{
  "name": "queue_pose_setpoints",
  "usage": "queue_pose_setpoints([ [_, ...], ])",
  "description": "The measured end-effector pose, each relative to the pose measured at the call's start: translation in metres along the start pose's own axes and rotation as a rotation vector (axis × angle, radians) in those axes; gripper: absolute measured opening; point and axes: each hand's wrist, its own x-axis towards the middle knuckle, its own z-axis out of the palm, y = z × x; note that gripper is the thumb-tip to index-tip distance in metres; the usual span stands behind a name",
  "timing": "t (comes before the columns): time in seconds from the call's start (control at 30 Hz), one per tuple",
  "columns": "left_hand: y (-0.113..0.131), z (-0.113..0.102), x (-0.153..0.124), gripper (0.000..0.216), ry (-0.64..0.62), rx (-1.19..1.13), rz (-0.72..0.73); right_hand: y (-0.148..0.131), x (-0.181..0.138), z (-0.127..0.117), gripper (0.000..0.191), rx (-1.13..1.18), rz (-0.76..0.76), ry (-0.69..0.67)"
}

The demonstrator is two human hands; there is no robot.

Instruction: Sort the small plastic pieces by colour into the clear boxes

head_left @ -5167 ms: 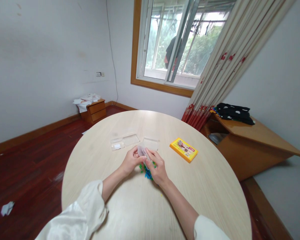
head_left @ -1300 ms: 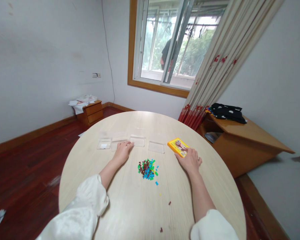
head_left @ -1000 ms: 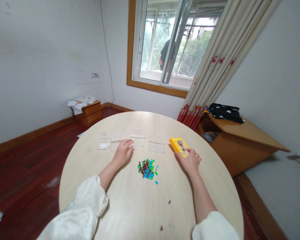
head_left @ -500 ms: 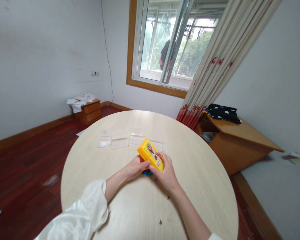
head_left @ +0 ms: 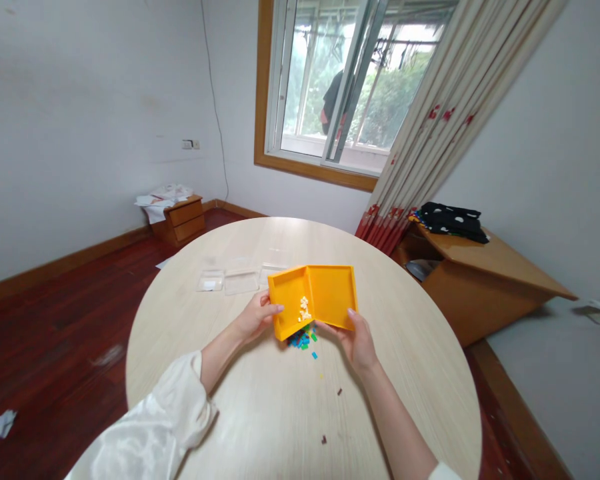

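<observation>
A yellow hinged plastic box [head_left: 333, 293] is spread open in the air above the round table [head_left: 260, 413]. My left hand [head_left: 255, 319] grips its left half, thumb inside the rim. At the right half, my right hand [head_left: 356, 339] holds the lower right corner, thumb on the rim and fingers underneath. Several small cream-white pieces [head_left: 305, 309] lie in the left half near the hinge. Beneath the box, partly hidden by it, is a pile of small blue, green and dark bricks [head_left: 299, 341]. A blue brick [head_left: 315, 355] lies apart from the pile.
Clear plastic trays [head_left: 241, 282] stand in a row on the table's far side. Brown bits [head_left: 324, 440] lie near its front. A tilted wooden cabinet [head_left: 480, 287] with dark cloth on top stands right. A person [head_left: 333, 103] is visible beyond the window.
The yellow box, closed and tilted with its printed cover showing, has been opened out, revealing its inside and the cream-white pieces. My hands have moved apart, and more of the brick pile shows.
</observation>
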Motion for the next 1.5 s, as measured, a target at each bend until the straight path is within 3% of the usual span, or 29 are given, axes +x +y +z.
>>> queue_pose_setpoints([
  [0.23, 0.010, -0.010, 0.002, 0.039, 0.009, 0.152, 0.090, -0.005, 0.007, 0.002, 0.039, 0.193, 0.001, 0.169],
  [0.47, 0.007, -0.015, 0.002, 0.037, -0.037, 0.293, 0.105, 0.009, 0.018, -0.010, 0.035, 0.270, 0.000, 0.214],
  [0.7, 0.007, -0.013, 0.000, 0.036, -0.120, 0.350, 0.078, 0.017, 0.026, -0.019, 0.033, 0.320, 0.023, 0.207],
  [0.97, 0.013, -0.016, -0.001, 0.041, -0.188, 0.449, 0.153, 0.012, 0.024, -0.017, 0.026, 0.292, 0.039, 0.177],
  [1.23, 0.029, -0.007, -0.009, 0.030, -0.284, 0.620, 0.241, 0.011, 0.022, -0.017, 0.022, 0.293, 0.075, 0.099],
  [1.37, 0.029, -0.006, -0.009, 0.030, -0.259, 0.586, 0.229, 0.011, 0.022, -0.017, 0.019, 0.342, 0.099, 0.100],
  [1.5, 0.017, -0.005, -0.005, 0.034, -0.115, 0.389, 0.162, 0.011, 0.020, -0.012, 0.017, 0.314, 0.040, 0.136],
])
